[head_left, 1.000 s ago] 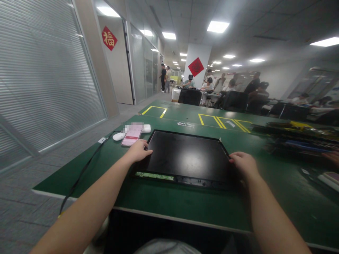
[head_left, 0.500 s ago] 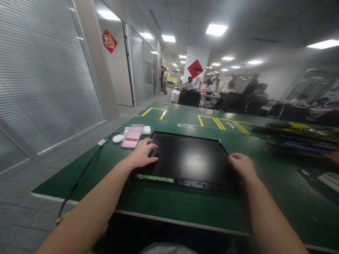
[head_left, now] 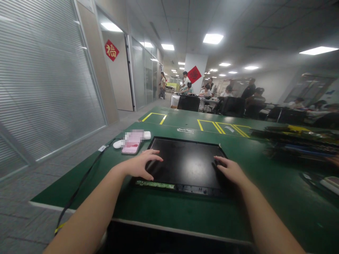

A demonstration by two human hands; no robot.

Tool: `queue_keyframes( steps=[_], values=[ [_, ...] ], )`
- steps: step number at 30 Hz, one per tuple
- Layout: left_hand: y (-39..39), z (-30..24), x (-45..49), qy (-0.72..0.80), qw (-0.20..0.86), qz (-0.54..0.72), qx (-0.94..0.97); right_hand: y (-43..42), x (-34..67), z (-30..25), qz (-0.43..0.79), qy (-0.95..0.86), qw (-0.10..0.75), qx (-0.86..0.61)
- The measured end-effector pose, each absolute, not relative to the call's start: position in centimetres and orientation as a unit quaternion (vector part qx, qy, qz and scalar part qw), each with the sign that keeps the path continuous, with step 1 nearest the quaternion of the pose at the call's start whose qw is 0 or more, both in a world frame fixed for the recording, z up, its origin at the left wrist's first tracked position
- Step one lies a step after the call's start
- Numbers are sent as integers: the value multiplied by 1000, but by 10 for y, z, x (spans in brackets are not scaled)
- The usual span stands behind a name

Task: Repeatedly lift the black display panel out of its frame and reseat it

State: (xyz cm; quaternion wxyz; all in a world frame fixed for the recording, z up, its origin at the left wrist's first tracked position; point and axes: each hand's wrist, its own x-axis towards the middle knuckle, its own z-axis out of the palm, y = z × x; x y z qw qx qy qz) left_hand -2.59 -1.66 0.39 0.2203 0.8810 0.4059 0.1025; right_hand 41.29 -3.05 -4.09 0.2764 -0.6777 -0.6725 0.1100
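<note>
Display panel (head_left: 185, 160): lies flat on the green table (head_left: 180, 211) near its near edge, right of the pink phone (head_left: 131, 144); it has not shifted.
Left hand (head_left: 141, 165): has moved off the left rim onto the dark face, fingers spread, gripping nothing.
Right hand (head_left: 230, 170): has also left the right rim, palm down on the face, empty.
Meaning: the edge hold seems given up for contact from above.

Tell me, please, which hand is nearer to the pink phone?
The left. The left hand rests on the black panel at its left edge, close to the pink phone but apart; the right hand lies on the panel's right side.
</note>
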Motion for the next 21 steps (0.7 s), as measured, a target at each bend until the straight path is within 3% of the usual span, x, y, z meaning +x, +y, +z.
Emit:
queue_keyframes(
  steps=[21],
  values=[
    [-17,8,-27,386,241,113,883,-29,412,-41,136,-694,224,-671]
  ],
)
